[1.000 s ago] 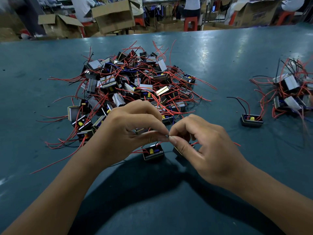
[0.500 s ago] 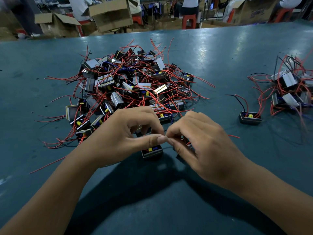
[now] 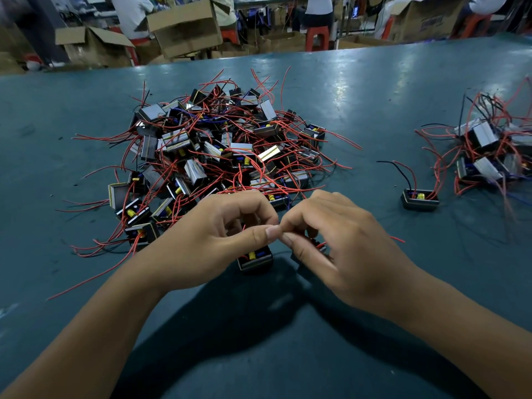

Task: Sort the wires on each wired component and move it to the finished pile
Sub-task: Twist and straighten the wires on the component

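Both hands meet over the table (image 3: 374, 90): I see my left hand (image 3: 213, 240) and right hand (image 3: 345, 240) pinching fingertip to fingertip, presumably on a wire too thin to make out. Beneath them sits one wired component (image 3: 255, 259), near the unsorted heap (image 3: 224, 151); the finished pile (image 3: 489, 151) lies well apart, far right.

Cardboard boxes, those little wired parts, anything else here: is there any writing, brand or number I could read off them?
None can be read.
Cardboard box at far right: dark printed marks on its side, too blurred to read.
Tilted cardboard box: no print visible.
Wired components in the big pile: yellow and blue bits only, no legible label.
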Action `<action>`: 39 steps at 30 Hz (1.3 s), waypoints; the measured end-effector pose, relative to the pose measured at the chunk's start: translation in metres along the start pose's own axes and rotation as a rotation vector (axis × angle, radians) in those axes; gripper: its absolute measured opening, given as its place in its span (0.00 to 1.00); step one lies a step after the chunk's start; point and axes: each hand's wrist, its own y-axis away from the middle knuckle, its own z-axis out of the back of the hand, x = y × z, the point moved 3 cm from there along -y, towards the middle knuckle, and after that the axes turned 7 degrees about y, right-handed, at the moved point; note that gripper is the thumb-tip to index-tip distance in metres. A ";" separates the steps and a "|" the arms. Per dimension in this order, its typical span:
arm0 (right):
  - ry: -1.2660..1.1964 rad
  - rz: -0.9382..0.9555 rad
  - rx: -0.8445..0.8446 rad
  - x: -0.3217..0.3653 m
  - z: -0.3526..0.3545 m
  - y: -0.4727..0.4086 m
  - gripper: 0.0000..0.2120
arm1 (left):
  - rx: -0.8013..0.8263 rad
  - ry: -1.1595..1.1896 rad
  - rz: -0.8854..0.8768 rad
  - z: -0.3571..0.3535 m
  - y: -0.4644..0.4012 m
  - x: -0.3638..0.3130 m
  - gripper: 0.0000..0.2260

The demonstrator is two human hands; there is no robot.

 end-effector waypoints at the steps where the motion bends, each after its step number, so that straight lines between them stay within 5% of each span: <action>1: 0.003 -0.003 0.002 0.000 0.000 0.000 0.04 | -0.006 -0.035 -0.005 -0.001 0.001 -0.001 0.06; 6: 0.036 -0.003 -0.008 0.000 -0.001 0.000 0.04 | -0.068 -0.025 0.039 -0.004 0.000 -0.001 0.08; 19: -0.072 -0.090 0.019 -0.002 -0.003 0.001 0.02 | -0.236 0.597 0.462 -0.028 0.000 0.005 0.08; 28: -0.137 -0.138 0.038 -0.009 0.002 -0.001 0.02 | -0.242 -0.376 -0.308 0.006 0.003 -0.011 0.05; 39: -0.165 -0.135 0.080 -0.006 0.004 -0.001 0.02 | -0.250 -0.503 -0.415 0.005 0.002 0.003 0.02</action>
